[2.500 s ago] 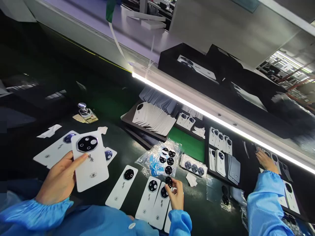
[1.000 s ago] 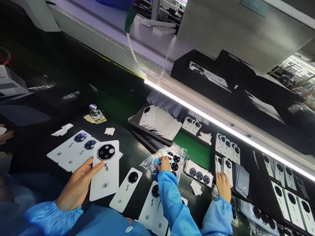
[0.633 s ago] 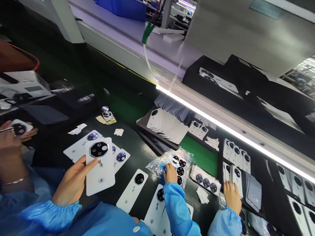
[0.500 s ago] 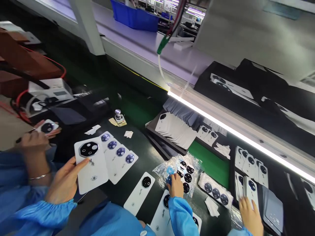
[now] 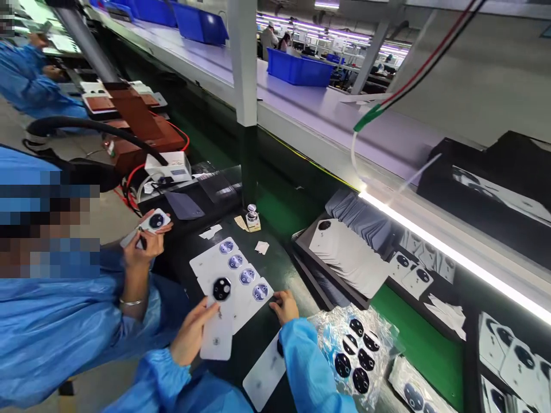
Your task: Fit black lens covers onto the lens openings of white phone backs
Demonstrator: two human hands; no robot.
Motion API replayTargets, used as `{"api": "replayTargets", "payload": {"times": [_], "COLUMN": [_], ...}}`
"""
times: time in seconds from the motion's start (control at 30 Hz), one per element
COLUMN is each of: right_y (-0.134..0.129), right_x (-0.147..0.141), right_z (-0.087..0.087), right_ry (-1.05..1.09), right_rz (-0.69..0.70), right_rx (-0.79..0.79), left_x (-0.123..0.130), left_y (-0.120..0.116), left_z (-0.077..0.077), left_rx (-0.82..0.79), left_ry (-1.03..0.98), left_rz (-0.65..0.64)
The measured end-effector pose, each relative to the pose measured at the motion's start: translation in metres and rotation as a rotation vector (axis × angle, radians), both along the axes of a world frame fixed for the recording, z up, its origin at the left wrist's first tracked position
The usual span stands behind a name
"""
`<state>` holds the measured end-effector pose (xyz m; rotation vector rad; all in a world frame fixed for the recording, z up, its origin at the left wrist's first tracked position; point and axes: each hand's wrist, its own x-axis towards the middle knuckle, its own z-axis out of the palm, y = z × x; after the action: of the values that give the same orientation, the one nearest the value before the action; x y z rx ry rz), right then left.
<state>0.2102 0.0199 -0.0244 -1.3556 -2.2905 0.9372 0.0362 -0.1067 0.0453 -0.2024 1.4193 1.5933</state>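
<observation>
My left hand [image 5: 191, 332] grips a white phone back cover [image 5: 216, 338] by its left edge; a black round camera ring shows at its top. Behind it, several white phone back covers [image 5: 253, 310] lie overlapped in a fan, with bluish camera circles along their far ends. At the right corner of this fan is my right hand [image 5: 286, 308], its fingers bent and drawn together. Whatever is between those fingertips is too small or hidden to make out. Below my right sleeve, another white back cover [image 5: 264, 373] lies partly covered on the dark table.
A clear plastic bag [image 5: 383, 338] with several black camera rings lies right of my sleeve. Beyond it stands a dark tray [image 5: 301, 244] of stacked covers under a light bar [image 5: 456, 258]. At left, a co-worker's hands [image 5: 148, 238] hold another cover.
My right hand has left the bag of camera rings and moved left to the fanned covers. My left hand still holds its cover, now lower against the fan. The view has swung left.
</observation>
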Motion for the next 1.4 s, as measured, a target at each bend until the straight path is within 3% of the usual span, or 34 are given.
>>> {"api": "replayTargets", "payload": {"times": [0.1, 0.27, 0.6, 0.93, 1.17, 1.4], "right_y": [0.011, 0.016, 0.007, -0.017, -0.018, -0.007], "right_x": [-0.027, -0.040, -0.038, -0.031, -0.039, -0.029], "right_z": [-0.018, -0.037, -0.043, -0.040, -0.039, -0.048], "right_ry": [-0.010, -0.055, -0.194, -0.267, -0.278, -0.206], "right_rz": [0.000, -0.037, 0.016, 0.104, 0.042, 0.006], "right_rx": [0.014, 0.067, 0.189, 0.287, 0.296, 0.250], "left_x": [0.013, 0.018, 0.018, 0.017, 0.019, 0.021], "left_y": [0.011, 0.025, 0.028, 0.027, 0.029, 0.030], "left_z": [-0.022, -0.047, -0.081, -0.082, -0.077, -0.073], "left_rx": [0.044, 0.116, 0.078, 0.076, 0.065, 0.055], "left_ry": [-0.129, -0.260, -0.291, -0.269, -0.250, -0.232], "left_rz": [-0.012, -0.009, -0.011, -0.046, -0.037, -0.032]}}
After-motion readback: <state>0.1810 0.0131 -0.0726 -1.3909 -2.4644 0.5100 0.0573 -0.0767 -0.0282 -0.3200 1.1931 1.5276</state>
